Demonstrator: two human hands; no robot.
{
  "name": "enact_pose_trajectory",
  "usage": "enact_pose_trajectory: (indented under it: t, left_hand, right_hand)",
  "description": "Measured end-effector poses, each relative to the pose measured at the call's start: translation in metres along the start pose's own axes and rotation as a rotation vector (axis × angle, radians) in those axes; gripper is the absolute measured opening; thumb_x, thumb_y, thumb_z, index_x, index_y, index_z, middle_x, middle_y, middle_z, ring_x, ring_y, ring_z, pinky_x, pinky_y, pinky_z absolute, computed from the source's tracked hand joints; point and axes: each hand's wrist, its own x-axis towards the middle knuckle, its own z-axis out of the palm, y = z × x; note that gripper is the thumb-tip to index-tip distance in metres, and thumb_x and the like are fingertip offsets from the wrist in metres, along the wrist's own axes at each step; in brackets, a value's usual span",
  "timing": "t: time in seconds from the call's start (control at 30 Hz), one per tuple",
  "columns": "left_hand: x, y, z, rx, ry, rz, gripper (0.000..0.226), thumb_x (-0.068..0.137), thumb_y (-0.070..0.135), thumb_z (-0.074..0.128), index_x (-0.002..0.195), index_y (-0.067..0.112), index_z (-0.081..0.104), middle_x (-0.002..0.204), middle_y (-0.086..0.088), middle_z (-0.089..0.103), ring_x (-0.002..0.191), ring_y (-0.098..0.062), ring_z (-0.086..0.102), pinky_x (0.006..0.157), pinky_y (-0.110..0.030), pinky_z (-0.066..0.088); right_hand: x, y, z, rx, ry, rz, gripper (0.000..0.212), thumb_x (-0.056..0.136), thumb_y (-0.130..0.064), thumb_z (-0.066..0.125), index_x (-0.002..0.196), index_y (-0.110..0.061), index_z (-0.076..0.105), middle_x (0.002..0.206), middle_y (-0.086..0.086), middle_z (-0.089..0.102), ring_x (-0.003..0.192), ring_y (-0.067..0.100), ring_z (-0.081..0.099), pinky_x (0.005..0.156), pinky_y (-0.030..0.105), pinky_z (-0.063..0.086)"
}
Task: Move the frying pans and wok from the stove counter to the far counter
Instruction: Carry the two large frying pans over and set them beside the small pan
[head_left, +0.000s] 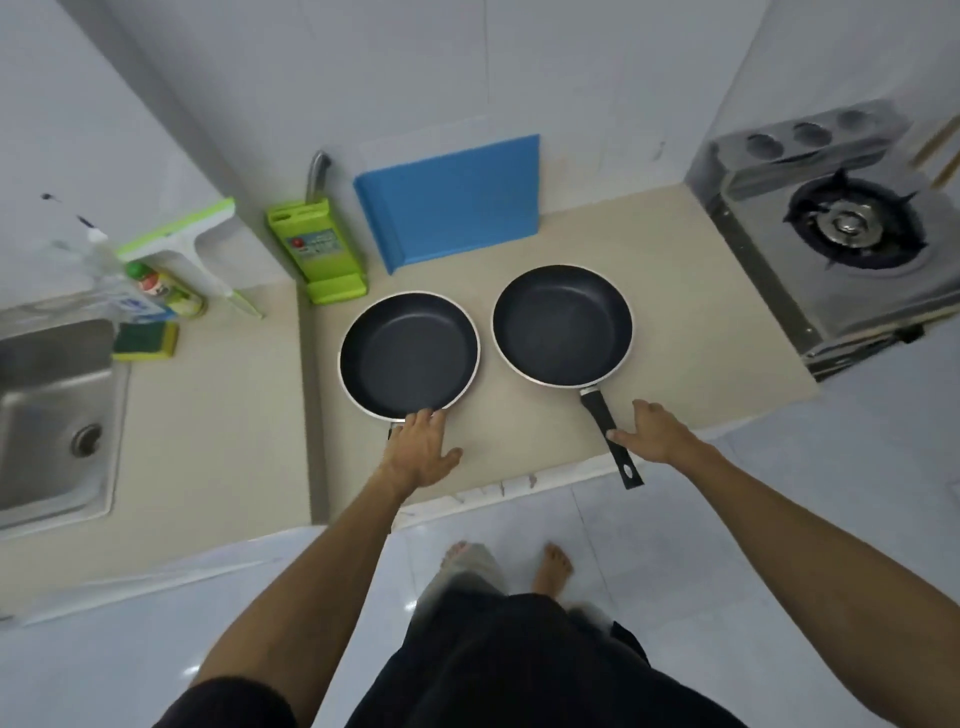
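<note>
Two pans sitting side by side on the counter (675, 291) beside the stove (841, 244), handles facing the person for easy grabbing: left hand (423, 449) spreading open over the left pan (409, 354) handle, right hand (655, 431) opening beside the right pan (562, 325) handle, neither gripping yet.

No legible text anywhere.

Two dark frying pans sit side by side on the beige counter (519, 447) at the centre of the frame. The left hand (422, 451) lies spread over the near rim of the left pan (409, 355), hiding its handle. The right hand (655, 434), fingers open, touches the black handle of the right pan (562, 325). A blue cutting board (457, 200) leans on the wall above them, a gas stove (852, 228) stands at upper right, and a sink (52, 415) lies at left.
</note>
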Motion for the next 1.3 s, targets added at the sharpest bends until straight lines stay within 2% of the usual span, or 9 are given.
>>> enact_pose_trajectory:
  t: [0.2, 0.37, 0.47, 0.73, 0.83, 1.0, 1.13, 1.23, 1.3]
  left_hand:
    - [-0.021, -0.032, 0.043, -0.158, -0.026, -0.247, 0.067, 0.095, 0.041, 0.056, 0.149, 0.008, 0.033, 0.148, -0.017, 0.045, 0.127, -0.036, 0.048, 0.103, -0.047, 0.043]
    - [-0.033, -0.052, 0.072, -0.292, 0.104, -0.320, 0.063, 0.093, 0.028, 0.061, 0.145, 0.001, 0.038, 0.143, -0.019, 0.049, 0.125, -0.037, 0.049, 0.104, -0.048, 0.044]
    - [-0.033, -0.062, 0.084, -0.443, 0.075, -0.375, 0.063, 0.094, 0.024, 0.062, 0.146, 0.000, 0.034, 0.137, -0.023, 0.051, 0.120, -0.041, 0.053, 0.100, -0.052, 0.047]
    - [-0.022, -0.061, 0.102, -0.951, 0.030, -0.490, 0.047, 0.103, 0.033, 0.051, 0.142, 0.011, 0.037, 0.102, -0.019, 0.064, 0.073, -0.036, 0.071, 0.065, -0.048, 0.063]
    - [-0.013, -0.049, 0.105, -1.077, -0.020, -0.499, 0.044, 0.104, 0.034, 0.048, 0.140, 0.010, 0.038, 0.100, -0.023, 0.064, 0.064, -0.033, 0.068, 0.064, -0.047, 0.063]
    - [0.004, -0.033, 0.110, -1.329, 0.001, -0.624, 0.024, 0.103, 0.027, 0.051, 0.102, 0.004, 0.051, 0.076, -0.016, 0.058, 0.055, -0.033, 0.058, 0.068, -0.058, 0.059]
    - [0.016, -0.026, 0.113, -1.454, 0.017, -0.685, 0.015, 0.099, 0.018, 0.053, 0.093, 0.005, 0.050, 0.071, -0.015, 0.050, 0.045, -0.023, 0.049, 0.060, -0.049, 0.057]
    - [0.026, -0.020, 0.117, -1.472, 0.058, -0.721, 0.029, 0.102, 0.032, 0.051, 0.094, 0.004, 0.051, 0.071, -0.012, 0.049, 0.047, -0.021, 0.048, 0.048, -0.036, 0.050]
    - [0.031, -0.017, 0.124, -1.359, 0.134, -0.758, 0.047, 0.103, 0.044, 0.045, 0.102, -0.001, 0.056, 0.080, -0.016, 0.055, 0.064, -0.030, 0.056, 0.065, -0.048, 0.057]
  right_hand:
    - [0.028, 0.000, 0.024, 0.066, -0.049, 0.021, 0.056, 0.097, -0.034, 0.062, 0.131, 0.006, 0.044, 0.132, 0.027, 0.051, 0.117, 0.042, 0.055, 0.089, 0.039, 0.045]
    - [0.036, 0.005, 0.057, 0.186, -0.036, 0.072, 0.050, 0.100, -0.033, 0.057, 0.130, 0.005, 0.045, 0.123, 0.028, 0.058, 0.110, 0.043, 0.060, 0.089, 0.047, 0.053]
    - [0.035, 0.001, 0.071, 0.269, 0.020, 0.131, 0.048, 0.101, -0.030, 0.054, 0.136, 0.001, 0.043, 0.118, 0.028, 0.062, 0.104, 0.043, 0.063, 0.085, 0.047, 0.055]
    - [0.025, -0.021, 0.106, 0.513, 0.028, 0.263, 0.033, 0.104, -0.033, 0.047, 0.118, -0.003, 0.050, 0.093, 0.024, 0.071, 0.064, 0.033, 0.067, 0.070, 0.052, 0.063]
    - [0.021, -0.043, 0.123, 0.564, 0.019, 0.252, 0.028, 0.103, -0.031, 0.048, 0.113, -0.005, 0.049, 0.087, 0.023, 0.071, 0.060, 0.033, 0.068, 0.064, 0.052, 0.064]
    - [0.029, -0.066, 0.139, 0.813, 0.035, 0.284, 0.025, 0.099, -0.021, 0.056, 0.117, -0.004, 0.051, 0.092, 0.024, 0.071, 0.065, 0.032, 0.070, 0.065, 0.046, 0.064]
    - [0.041, -0.067, 0.142, 1.074, -0.010, 0.383, 0.033, 0.098, -0.038, 0.057, 0.109, -0.007, 0.055, 0.078, 0.016, 0.064, 0.054, 0.028, 0.061, 0.054, 0.036, 0.056]
    - [0.048, -0.065, 0.145, 1.117, 0.028, 0.380, 0.041, 0.096, -0.052, 0.055, 0.093, -0.011, 0.054, 0.069, 0.012, 0.060, 0.051, 0.026, 0.057, 0.051, 0.033, 0.052]
    - [0.051, -0.065, 0.149, 1.118, 0.071, 0.358, 0.043, 0.098, -0.053, 0.052, 0.085, -0.011, 0.052, 0.064, 0.010, 0.056, 0.046, 0.024, 0.054, 0.047, 0.031, 0.050]
